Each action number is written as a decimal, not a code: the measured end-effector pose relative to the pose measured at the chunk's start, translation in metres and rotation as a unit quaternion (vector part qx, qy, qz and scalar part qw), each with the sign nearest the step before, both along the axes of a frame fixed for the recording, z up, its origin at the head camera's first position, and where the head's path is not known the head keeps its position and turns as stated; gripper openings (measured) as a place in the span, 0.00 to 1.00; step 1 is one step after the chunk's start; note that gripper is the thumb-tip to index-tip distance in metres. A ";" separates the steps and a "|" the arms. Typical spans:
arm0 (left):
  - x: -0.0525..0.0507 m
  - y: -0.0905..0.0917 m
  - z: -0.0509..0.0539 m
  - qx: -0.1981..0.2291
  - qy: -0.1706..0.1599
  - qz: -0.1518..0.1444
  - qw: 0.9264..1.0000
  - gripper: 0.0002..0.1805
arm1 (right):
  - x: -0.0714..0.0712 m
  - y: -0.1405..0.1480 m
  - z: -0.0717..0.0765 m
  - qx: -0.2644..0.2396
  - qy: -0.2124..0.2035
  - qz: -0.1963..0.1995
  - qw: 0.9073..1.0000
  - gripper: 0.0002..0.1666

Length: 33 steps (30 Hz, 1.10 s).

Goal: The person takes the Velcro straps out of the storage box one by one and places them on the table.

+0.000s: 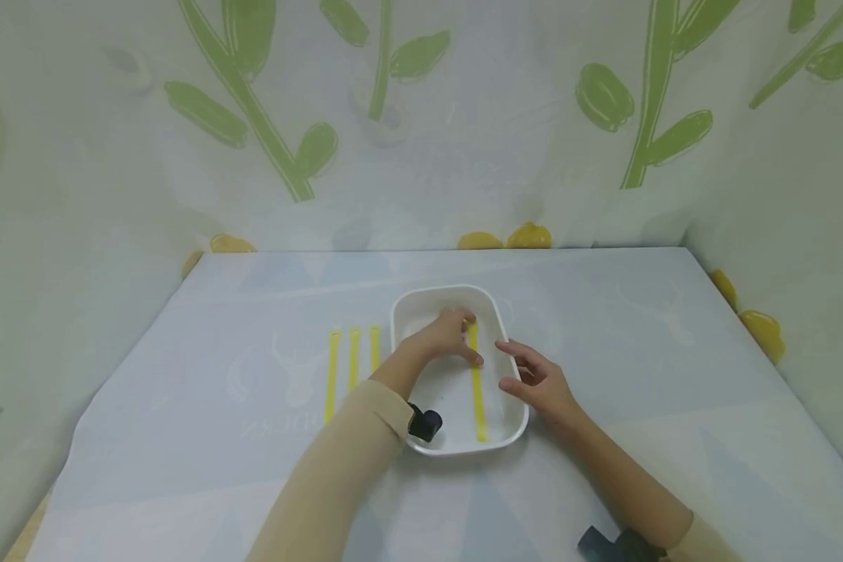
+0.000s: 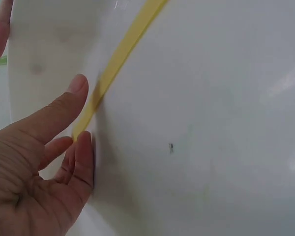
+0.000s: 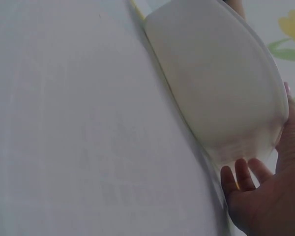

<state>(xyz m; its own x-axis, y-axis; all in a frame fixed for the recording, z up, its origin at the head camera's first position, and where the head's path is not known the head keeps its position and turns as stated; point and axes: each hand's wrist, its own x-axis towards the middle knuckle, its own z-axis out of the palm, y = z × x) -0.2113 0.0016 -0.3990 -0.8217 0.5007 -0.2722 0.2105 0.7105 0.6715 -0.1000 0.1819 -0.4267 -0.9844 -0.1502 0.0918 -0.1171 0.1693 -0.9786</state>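
Observation:
A white rectangular bin (image 1: pixel 457 451) stands on the table with a yellow strap (image 1: pixel 478 406) lying lengthwise inside it. My left hand (image 1: pixel 449 334) reaches into the bin over the strap's far end, thumb and fingers spread apart. In the left wrist view the strap (image 2: pixel 120 56) runs behind the thumb to the fingertips of the left hand (image 2: pixel 44 162). My right hand (image 1: pixel 544 386) is at the bin's right rim, fingers loosely bent. The right wrist view has the right hand (image 3: pixel 270 196) beside the bin's outer wall (image 3: pixel 216 83); whether all its fingers touch it, I cannot tell.
Left of the bin, 3 more yellow straps with slotted heads, such as the outer strap (image 1: pixel 332 371), lie side by side, partly hidden by my left arm. A pale patterned cloth (image 1: pixel 204 437) covers the table. Leaf-print curtains (image 1: pixel 464 140) hang behind and beside it.

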 end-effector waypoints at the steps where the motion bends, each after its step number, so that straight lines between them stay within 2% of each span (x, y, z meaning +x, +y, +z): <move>1: 0.000 0.001 -0.001 0.003 0.004 0.000 1.000 0.43 | 0.000 0.000 0.000 0.003 0.000 -0.001 1.000 0.32; 10: 0.004 0.003 -0.006 -0.008 0.031 -0.009 0.999 0.46 | -0.001 0.000 -0.002 0.012 -0.011 -0.016 1.000 0.31; 18: 0.004 0.002 -0.006 0.000 0.021 0.005 1.000 0.39 | -0.002 -0.001 -0.001 0.003 -0.016 -0.013 1.000 0.31; 25: 0.001 0.003 -0.009 -0.004 0.024 0.013 1.000 0.31 | -0.001 -0.001 -0.001 0.006 -0.022 -0.013 1.000 0.30; 33: 0.001 0.007 -0.008 -0.010 0.022 0.018 1.000 0.28 | -0.001 -0.001 -0.001 0.011 -0.018 -0.012 1.000 0.30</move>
<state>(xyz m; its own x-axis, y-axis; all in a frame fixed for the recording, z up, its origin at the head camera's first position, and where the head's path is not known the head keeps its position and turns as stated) -0.2099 0.0083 -0.4070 -0.8508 0.4650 -0.2449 0.2138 0.7320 0.6469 -0.1009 0.1810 -0.4273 -0.9903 -0.1279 0.0536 -0.0779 0.1934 -0.9780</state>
